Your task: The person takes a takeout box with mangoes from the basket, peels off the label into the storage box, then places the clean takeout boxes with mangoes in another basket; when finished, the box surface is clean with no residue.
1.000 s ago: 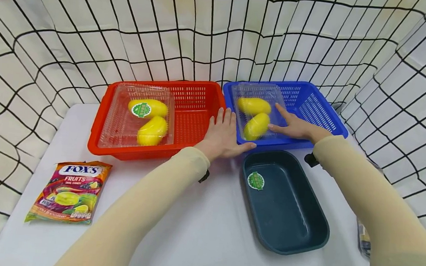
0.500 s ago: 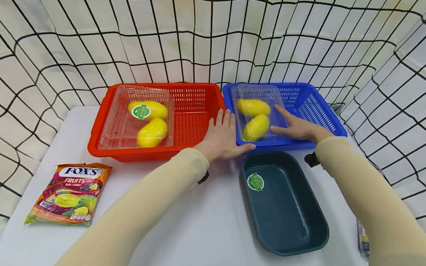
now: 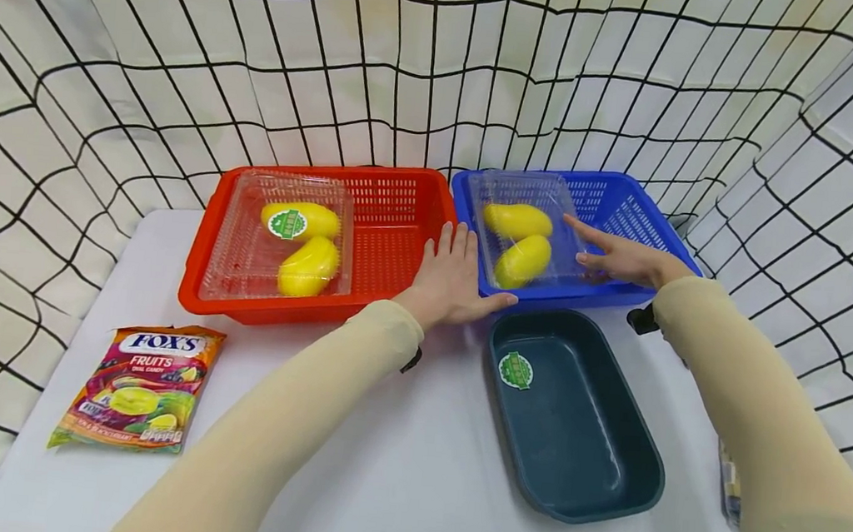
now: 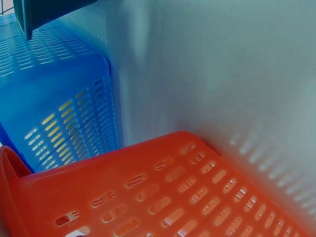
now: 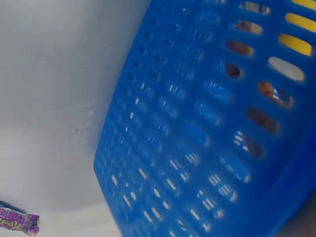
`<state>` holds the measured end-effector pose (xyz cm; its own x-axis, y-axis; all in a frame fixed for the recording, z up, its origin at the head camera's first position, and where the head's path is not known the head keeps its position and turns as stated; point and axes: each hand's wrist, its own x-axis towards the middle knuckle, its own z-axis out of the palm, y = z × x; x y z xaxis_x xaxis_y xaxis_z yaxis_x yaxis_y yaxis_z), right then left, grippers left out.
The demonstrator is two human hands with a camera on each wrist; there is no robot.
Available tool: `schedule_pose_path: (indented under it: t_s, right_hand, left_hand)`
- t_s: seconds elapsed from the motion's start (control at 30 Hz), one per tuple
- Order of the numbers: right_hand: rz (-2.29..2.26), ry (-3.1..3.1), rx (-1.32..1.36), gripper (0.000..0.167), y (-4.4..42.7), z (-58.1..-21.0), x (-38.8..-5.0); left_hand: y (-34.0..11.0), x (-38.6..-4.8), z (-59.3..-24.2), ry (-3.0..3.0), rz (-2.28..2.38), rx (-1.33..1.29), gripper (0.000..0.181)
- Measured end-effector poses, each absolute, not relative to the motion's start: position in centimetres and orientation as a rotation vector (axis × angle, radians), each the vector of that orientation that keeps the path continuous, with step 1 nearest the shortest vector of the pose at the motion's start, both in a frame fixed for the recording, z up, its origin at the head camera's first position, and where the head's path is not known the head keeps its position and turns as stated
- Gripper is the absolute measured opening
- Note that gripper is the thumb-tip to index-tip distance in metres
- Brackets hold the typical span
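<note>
In the head view my left hand (image 3: pixel 457 281) lies flat with fingers straight over the adjoining rims of the red basket (image 3: pixel 391 255) and the blue basket (image 3: pixel 629 213). My right hand (image 3: pixel 619 256) is over the blue basket, fingers extended beside a clear plastic box (image 3: pixel 498 186) with two yellow mangoes (image 3: pixel 518 221) in it; whether it touches the box I cannot tell. Another clear box (image 3: pixel 237 259) with two mangoes (image 3: pixel 309 267) and a green sticker sits in the red basket's left part. Both wrist views show only basket walls (image 4: pixel 98 182) (image 5: pixel 168 118), no hand clearly.
A dark teal tray (image 3: pixel 572 419) with a green sticker stands in front of the blue basket. A candy bag (image 3: pixel 146 386) lies at the left, a clear package (image 3: pixel 731 486) by the right sleeve. Black netting rises behind and at both sides.
My right hand has shifted slightly right, away from the mangoes in the blue basket. My left hand stays over the rims. The whole head view has moved a little.
</note>
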<state>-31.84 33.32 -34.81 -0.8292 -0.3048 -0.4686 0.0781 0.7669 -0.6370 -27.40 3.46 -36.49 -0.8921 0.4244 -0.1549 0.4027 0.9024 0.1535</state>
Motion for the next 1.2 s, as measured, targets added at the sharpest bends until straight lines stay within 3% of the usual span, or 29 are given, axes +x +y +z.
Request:
schedule_pose_path:
  t_s: [0.13, 0.43, 1.2]
  right_hand:
    - [-0.820, 2.413, -0.159, 0.071, 32.6, -34.8, -31.5]
    - [-0.655, 2.584, -0.249, 0.098, 30.4, -34.7, -31.2]
    - [-0.682, 2.662, -0.268, 0.086, 30.3, -35.4, -31.1]
  left_hand:
    - [3.5, -27.3, -36.5, 2.882, 0.167, 0.640, 0.117]
    - [3.6, -27.4, -36.3, 2.886, 0.161, 0.644, 0.116]
    - [2.4, -27.3, -36.1, 2.837, 0.179, 0.639, 0.116]
